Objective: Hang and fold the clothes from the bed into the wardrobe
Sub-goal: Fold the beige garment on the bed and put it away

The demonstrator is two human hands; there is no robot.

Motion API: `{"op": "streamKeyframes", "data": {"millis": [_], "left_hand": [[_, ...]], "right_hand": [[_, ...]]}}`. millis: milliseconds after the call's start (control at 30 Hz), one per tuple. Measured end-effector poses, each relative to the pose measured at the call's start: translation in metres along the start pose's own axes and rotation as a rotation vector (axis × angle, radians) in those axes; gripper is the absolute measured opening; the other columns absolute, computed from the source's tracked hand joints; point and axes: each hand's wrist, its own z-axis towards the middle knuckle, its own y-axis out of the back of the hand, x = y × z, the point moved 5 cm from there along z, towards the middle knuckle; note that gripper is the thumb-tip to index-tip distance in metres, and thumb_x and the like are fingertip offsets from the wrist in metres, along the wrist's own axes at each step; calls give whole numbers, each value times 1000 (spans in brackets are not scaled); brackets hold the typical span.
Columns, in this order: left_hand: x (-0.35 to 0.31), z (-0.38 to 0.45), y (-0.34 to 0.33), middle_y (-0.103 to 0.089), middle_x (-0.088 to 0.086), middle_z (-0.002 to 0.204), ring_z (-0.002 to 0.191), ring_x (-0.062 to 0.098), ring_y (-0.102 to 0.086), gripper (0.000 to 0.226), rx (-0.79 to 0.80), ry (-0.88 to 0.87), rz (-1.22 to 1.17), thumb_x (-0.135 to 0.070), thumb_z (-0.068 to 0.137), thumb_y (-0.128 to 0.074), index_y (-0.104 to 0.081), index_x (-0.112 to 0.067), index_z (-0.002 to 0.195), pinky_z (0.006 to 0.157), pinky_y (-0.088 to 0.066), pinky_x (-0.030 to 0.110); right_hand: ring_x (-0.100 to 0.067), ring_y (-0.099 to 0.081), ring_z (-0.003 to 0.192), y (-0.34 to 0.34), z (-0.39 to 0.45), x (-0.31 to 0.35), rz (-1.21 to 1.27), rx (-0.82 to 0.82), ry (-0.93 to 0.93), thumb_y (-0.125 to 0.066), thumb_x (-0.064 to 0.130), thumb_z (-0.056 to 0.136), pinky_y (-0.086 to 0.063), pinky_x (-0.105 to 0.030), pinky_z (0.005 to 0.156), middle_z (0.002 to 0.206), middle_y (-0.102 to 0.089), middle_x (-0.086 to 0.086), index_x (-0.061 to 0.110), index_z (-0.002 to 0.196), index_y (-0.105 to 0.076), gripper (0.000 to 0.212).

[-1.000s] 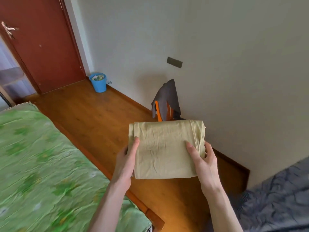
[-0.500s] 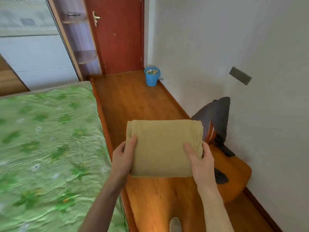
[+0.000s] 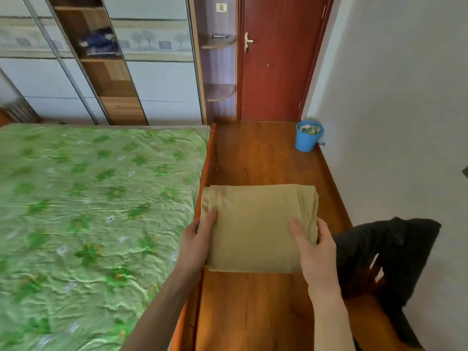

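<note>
I see both hands out in front of me, carrying a folded tan garment [image 3: 255, 224] flat between them above the wooden floor [image 3: 253, 160], just right of the bed's orange side rail. My left hand [image 3: 196, 243] grips the garment's left edge, thumb on top and the other fingers hidden underneath. My right hand [image 3: 312, 247] grips the right edge the same way, thumb lying across the top next to the bunched folds. The bed [image 3: 96, 203] spreads to the left under a green flowered cover. Beyond its foot stands the wardrobe [image 3: 101, 72], with an open wooden section between pale sliding panels; dark blue folded clothing [image 3: 100, 43] sits on one of its shelves. A red door [image 3: 273, 59] is further right, a blue bucket [image 3: 307, 135] by the wall, and a dark cloth [image 3: 390, 252] drapes over a chair at my right.
</note>
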Motion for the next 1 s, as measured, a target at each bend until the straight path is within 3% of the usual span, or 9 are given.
{"op": "streamKeyframes", "data": {"millis": [167,300,433,533,667,800,1000], "left_hand": [[-17,14,-9,-80,-1,105,95,16,-77,51,-67,-35,-51,-62,93,-65,-73,-19,118,79,-61,35],[-27,34,-19,-79,-4,100,92,13,-76,31,-77,-60,-78,-56,96,-64,-71,-27,103,74,-58,31],[-37,73,-30,-80,-8,88,81,9,-77,30,-110,-84,-94,-53,97,-65,-73,-25,102,67,-56,26],[-47,118,-42,-80,-9,87,82,10,-77,34,-116,-77,-90,-54,94,-68,-75,-21,102,72,-59,32],[-71,196,-68,-81,-4,95,90,15,-77,33,-85,-73,-106,-57,93,-68,-73,-25,102,79,-61,36],[-115,276,-91,-81,-6,96,93,16,-77,44,-59,-92,-101,-63,92,-66,-75,-24,110,82,-61,39],[-184,381,-110,-80,-4,101,97,17,-75,40,-37,-144,-99,-58,94,-66,-74,-22,111,82,-60,36]], "right_hand": [[8,-63,99,-5,29,9,28,65,21,-67,50,92,-52,-17,76,106,-64,28,49,117,-53,29],[2,-65,104,-12,63,8,57,90,21,-67,52,90,-56,-23,82,111,-67,24,46,128,-54,41],[-2,-65,106,-26,107,4,45,109,15,-67,53,90,-57,-29,88,113,-67,24,48,127,-55,39],[5,-65,104,-39,150,3,58,120,18,-68,50,91,-56,-24,85,109,-67,28,52,122,-54,34],[-2,-66,110,-59,226,10,47,85,33,-69,52,90,-58,-33,95,119,-68,20,43,134,-55,47],[-5,-66,110,-86,314,35,41,63,57,-70,52,88,-58,-34,95,119,-69,16,52,118,-56,33],[-2,-67,105,-131,414,60,91,30,92,-69,48,92,-57,-28,87,113,-69,19,53,114,-56,27]]}}
